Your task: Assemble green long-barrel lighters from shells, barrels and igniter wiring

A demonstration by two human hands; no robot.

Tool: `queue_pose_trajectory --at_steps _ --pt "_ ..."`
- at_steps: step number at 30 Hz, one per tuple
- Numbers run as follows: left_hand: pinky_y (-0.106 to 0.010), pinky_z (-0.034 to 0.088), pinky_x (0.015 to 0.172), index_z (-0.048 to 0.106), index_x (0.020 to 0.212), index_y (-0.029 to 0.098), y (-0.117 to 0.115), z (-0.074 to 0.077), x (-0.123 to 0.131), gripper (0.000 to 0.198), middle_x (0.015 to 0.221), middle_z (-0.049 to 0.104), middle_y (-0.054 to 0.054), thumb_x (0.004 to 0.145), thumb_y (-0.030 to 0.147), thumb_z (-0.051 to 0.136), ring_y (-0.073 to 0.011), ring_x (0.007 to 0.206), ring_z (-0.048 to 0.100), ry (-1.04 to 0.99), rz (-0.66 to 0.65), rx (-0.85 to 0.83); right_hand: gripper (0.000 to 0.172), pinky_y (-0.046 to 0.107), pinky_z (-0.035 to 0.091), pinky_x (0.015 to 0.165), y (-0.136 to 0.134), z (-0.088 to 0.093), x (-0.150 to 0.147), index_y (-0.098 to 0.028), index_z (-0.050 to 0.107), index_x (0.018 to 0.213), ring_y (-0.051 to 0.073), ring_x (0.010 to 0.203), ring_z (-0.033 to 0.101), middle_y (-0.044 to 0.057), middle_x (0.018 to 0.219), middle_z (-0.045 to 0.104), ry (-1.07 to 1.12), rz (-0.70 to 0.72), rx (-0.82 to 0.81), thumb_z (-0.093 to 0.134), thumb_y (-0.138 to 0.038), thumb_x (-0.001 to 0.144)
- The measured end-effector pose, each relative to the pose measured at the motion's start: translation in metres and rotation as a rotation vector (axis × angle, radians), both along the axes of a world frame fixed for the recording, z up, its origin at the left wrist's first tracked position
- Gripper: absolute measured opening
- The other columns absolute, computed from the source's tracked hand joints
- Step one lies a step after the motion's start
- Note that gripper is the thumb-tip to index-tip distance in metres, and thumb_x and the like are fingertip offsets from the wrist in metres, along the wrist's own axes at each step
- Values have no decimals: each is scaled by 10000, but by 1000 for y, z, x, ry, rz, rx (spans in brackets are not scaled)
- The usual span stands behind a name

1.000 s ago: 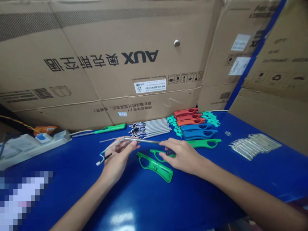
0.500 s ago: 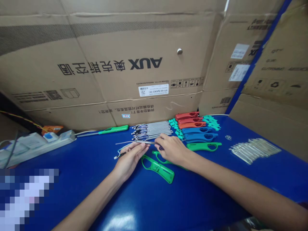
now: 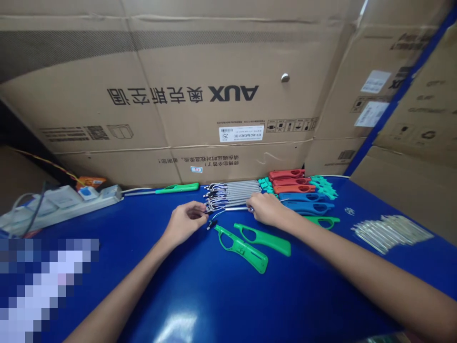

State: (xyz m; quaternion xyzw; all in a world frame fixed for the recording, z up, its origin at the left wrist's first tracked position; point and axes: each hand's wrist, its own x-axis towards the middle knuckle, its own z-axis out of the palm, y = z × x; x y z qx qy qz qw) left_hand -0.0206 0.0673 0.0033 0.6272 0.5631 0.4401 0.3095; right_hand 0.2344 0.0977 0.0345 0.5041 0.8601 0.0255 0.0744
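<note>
My left hand rests on the blue table, fingers curled, right beside the wired ends of a row of thin metal tubes. My right hand is closed on one metal tube at the near edge of that row. Whether the left fingers pinch the tube's wire, I cannot make out. Two green plastic handle halves lie just in front of both hands.
Red, blue and green handle shells and teal small parts lie behind my right hand. More metal tubes lie at the right. A finished green lighter and a power strip sit at the left. Cardboard boxes wall the back.
Both hands moved away from me with the metal tube, from above the green halves to the edge of the tube row. The right hand left the green handle half.
</note>
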Motion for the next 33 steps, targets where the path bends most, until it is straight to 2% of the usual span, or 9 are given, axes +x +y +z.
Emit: queue_pose_trajectory --at_steps 6,12,17,21,23,25,28,33 --pt "-276 444 625 652 694 193 -6 4 -6 154 695 661 9 637 304 743 -161 665 577 341 -95 95 327 420 542 868 7 -3 -4 -167 581 1230 222 1040 623 94 1227 600 -14 -8 1 597 -338 951" --pt "-282 424 623 649 735 196 -5 1 -7 114 714 651 -13 760 304 624 -173 661 576 521 -152 148 322 420 541 872 8 -2 -5 -171 583 1229 221 1043 621 94 1233 598 14 -10 19 593 -337 953" --pt "-286 433 645 614 774 201 -5 0 -5 130 776 654 -30 805 325 590 -188 711 595 593 -130 187 323 423 540 874 7 -2 -9 -173 581 1231 220 1045 620 94 1239 595 63 -46 29 592 -340 954" --pt "-314 453 692 604 834 194 -6 1 -6 162 841 660 -52 797 351 616 -220 785 611 633 -90 192 260 407 517 880 -1 9 -6 -162 624 1169 226 1039 626 100 1172 641 135 -66 -1 570 -304 958" --pt "-323 462 700 615 891 190 -6 0 -6 191 864 668 -61 805 360 616 -228 799 617 647 -86 187 222 350 498 825 -10 17 -1 -170 672 1103 234 1005 644 104 1086 690 174 -62 -53 571 -257 925" --pt "-320 466 688 627 923 190 -5 -2 -6 196 861 676 -61 829 360 597 -225 785 623 657 -93 182 219 297 473 727 -22 25 6 -197 707 1039 228 942 661 83 1017 719 195 -45 -137 620 -284 857" --pt "-313 469 677 634 945 196 -5 -6 -5 182 841 678 -54 864 343 563 -213 763 626 664 -100 185 277 265 414 614 -40 31 17 -224 716 995 214 849 655 46 957 721 187 -5 -258 704 -350 748" --pt "-358 489 741 625 980 191 -8 -4 -2 190 894 683 -77 875 324 538 -238 832 622 674 -108 224 428 272 341 599 -51 26 28 -221 678 1082 223 831 621 53 976 687 163 28 -305 720 -237 657"
